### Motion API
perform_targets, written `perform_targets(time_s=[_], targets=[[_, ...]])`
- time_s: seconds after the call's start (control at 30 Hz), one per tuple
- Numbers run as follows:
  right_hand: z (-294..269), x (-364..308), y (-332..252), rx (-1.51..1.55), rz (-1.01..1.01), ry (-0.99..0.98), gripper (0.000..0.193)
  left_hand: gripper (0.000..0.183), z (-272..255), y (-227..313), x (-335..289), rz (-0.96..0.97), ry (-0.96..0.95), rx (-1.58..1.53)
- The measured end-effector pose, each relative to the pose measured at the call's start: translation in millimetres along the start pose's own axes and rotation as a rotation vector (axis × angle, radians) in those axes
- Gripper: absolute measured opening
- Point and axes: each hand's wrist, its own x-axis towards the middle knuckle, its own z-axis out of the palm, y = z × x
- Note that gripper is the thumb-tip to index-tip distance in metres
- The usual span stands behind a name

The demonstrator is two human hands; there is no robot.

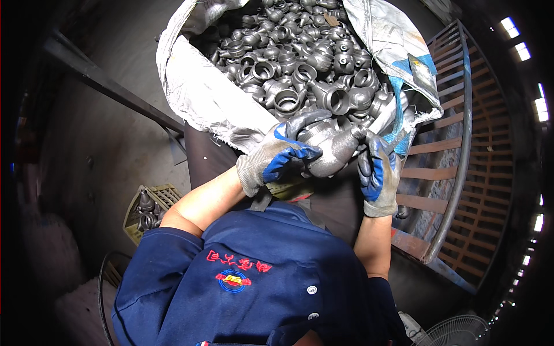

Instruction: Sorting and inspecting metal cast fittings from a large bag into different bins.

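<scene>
Between my two gloved hands is a dark grey metal casting (333, 151), with a wide round collar at its left and a narrow stem at its upper right. My left hand (283, 147), in a grey and blue work glove, is closed round the collar side. Its thumb lies along the near face of the part. The fingers of my right hand (378, 167) are bent at the stem end, gripping it. Just beyond the hands, a white woven bulk bag (210, 95) stands wide open, filled with many similar metal castings (288, 63).
A yellowish plastic crate (134, 214) with a few dark castings sits on the floor at left. Rusty slatted metal racks (464, 127) stand at right, close to my right arm. A dark metal beam (109, 83) crosses the left side. A fan (456, 331) shows at lower right.
</scene>
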Motion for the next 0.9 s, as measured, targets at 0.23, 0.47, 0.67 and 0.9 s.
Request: perform_targets(time_s=[0.23, 0.47, 0.67, 0.9], targets=[[-1.7, 4.0, 15.2, -0.263, -0.202, 0.052, 0.029, 0.06, 2.0, -0.1, -0.2, -0.047, -0.039, -0.102], [-9.2, -7.0, 18.8, -0.094, 0.026, 0.019, 0.022, 0.061, -9.3, -16.4, 5.5, -0.09, -0.177, -0.579], [-35.0, -16.0, 67.4, 0.122, 0.215, 0.182, 0.039, 0.064, -12.9, -15.0, 12.9, -0.09, -0.194, -0.643], [12.4, -2.6, 45.2, 0.148, 0.128, 0.195, 0.029, 0.081, -14.3, -15.5, 19.9, -0.061, -0.324, -0.595]])
